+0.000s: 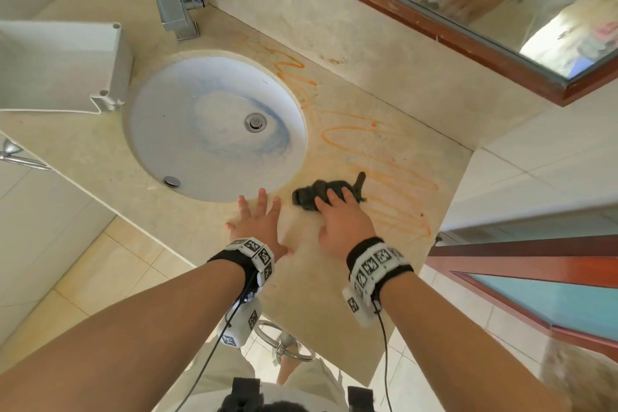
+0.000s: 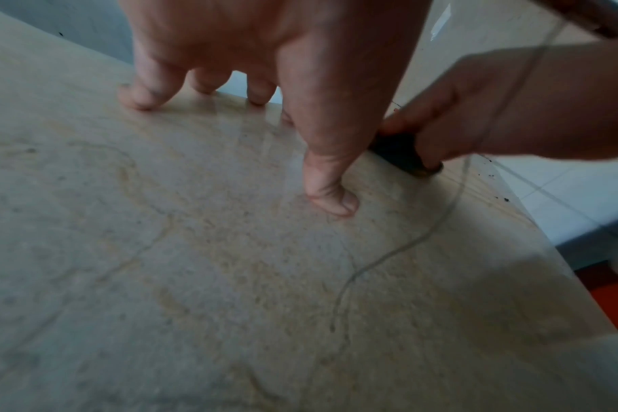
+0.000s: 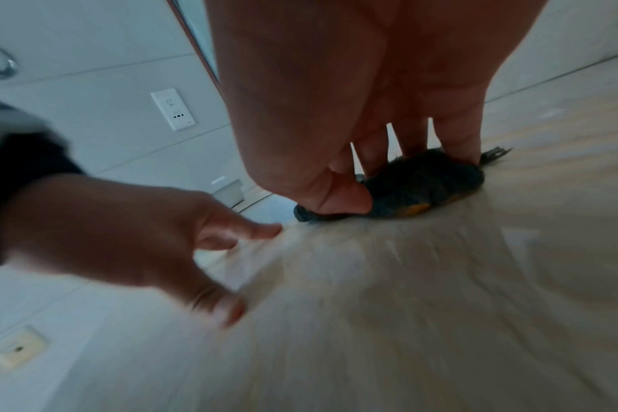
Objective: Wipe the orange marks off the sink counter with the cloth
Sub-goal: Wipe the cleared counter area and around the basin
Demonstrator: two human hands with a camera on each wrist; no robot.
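Observation:
Orange scribbles (image 1: 378, 157) run across the beige counter (image 1: 187, 227) to the right of the round white sink (image 1: 214, 124), with more (image 1: 291, 67) behind the basin. A bunched dark cloth (image 1: 311, 196) lies on the counter near the front of the marks. My right hand (image 1: 341, 217) holds it down, its fingers over the top and its thumb against the near end (image 3: 343, 198). The cloth (image 3: 427, 184) shows an orange smear on its underside. My left hand (image 1: 257, 227) rests open on the counter just left of the cloth, its fingertips (image 2: 138, 97) spread near the sink rim.
A chrome faucet (image 1: 177, 7) stands behind the sink. A white box (image 1: 67, 67) overhangs the basin's left side. A wood-framed mirror (image 1: 434, 33) runs along the back wall. The counter ends at a wall on the right; a stool (image 1: 284, 341) stands below the front edge.

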